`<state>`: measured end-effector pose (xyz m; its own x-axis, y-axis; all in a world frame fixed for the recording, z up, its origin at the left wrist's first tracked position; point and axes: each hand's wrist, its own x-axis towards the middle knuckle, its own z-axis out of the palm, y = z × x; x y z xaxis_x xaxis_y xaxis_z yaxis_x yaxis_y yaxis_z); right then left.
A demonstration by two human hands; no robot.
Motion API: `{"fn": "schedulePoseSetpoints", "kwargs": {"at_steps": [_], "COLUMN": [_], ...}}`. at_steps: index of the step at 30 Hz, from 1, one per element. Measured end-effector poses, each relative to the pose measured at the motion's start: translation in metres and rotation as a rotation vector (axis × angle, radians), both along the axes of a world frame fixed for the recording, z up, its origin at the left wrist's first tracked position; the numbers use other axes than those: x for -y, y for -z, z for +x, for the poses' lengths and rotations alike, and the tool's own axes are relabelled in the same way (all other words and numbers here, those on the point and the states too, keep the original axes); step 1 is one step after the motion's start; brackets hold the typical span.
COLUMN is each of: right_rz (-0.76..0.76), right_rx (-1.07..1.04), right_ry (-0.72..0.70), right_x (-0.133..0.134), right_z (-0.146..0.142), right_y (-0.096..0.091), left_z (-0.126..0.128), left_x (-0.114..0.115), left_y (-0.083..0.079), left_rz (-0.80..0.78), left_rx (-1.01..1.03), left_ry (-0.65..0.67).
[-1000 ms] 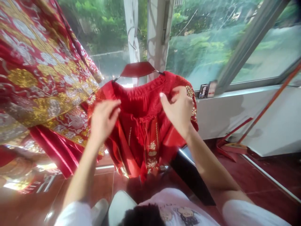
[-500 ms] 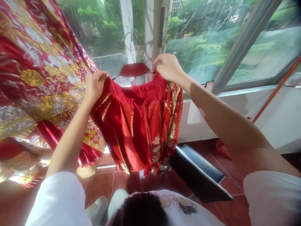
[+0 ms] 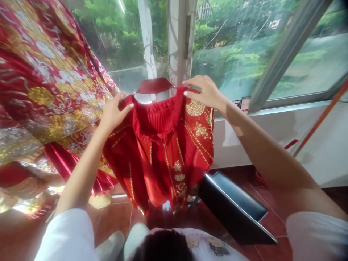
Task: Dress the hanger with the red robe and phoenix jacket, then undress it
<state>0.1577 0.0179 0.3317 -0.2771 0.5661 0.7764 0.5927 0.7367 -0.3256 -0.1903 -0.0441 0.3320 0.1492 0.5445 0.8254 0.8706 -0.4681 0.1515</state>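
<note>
A red skirt with a gathered waistband and gold embroidered trim hangs in front of me from a hanger with a dark red middle piece and a metal hook. My left hand grips the left end of the waistband, its thumb lying over the front. At the right end, my right hand holds the waistband between thumb and fingers. The fabric below sags in loose folds. The hanger's ends are partly hidden by my hands and the cloth.
On the left hangs a large red garment with gold and silver embroidery. A black folding-shaped object stands on the red tiled floor at lower right. Windows are behind the skirt. A red pole leans at right.
Both hands have shifted slightly lower and loosened from tight fists to a looser thumb-and-finger hold. The skirt's waistband is spread straighter, and its embroidered right side now faces me more.
</note>
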Motion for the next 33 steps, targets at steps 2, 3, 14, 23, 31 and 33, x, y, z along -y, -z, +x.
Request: {"fn": "schedulePoseSetpoints", "kwargs": {"at_steps": [2, 3, 14, 23, 31, 33], "right_rz": [-0.078, -0.119, 0.202, -0.589, -0.679, -0.644], "right_rx": [-0.005, -0.01, -0.115, -0.476, -0.9, -0.996], "right_ry": [-0.07, -0.097, 0.316, -0.093, -0.164, -0.138], "right_x": [-0.007, -0.012, 0.05, 0.115, 0.095, 0.086], "right_z": [0.006, 0.008, -0.019, -0.105, -0.162, -0.173], "right_y": [0.004, 0.004, 0.053, 0.167, 0.176, 0.174], "left_z": [-0.012, -0.014, 0.06, 0.08, 0.112, 0.112], "left_x": [-0.008, -0.013, 0.062, 0.063, 0.047, 0.045], "left_y": [0.004, 0.004, 0.058, 0.187, 0.221, 0.219], "left_rz": [-0.026, -0.021, 0.257, -0.462, -0.393, -0.371], "left_rx": [0.001, 0.023, 0.038, 0.513, 0.692, 0.702], "left_ry": [-0.072, -0.104, -0.376, 0.009, 0.136, 0.105]}}
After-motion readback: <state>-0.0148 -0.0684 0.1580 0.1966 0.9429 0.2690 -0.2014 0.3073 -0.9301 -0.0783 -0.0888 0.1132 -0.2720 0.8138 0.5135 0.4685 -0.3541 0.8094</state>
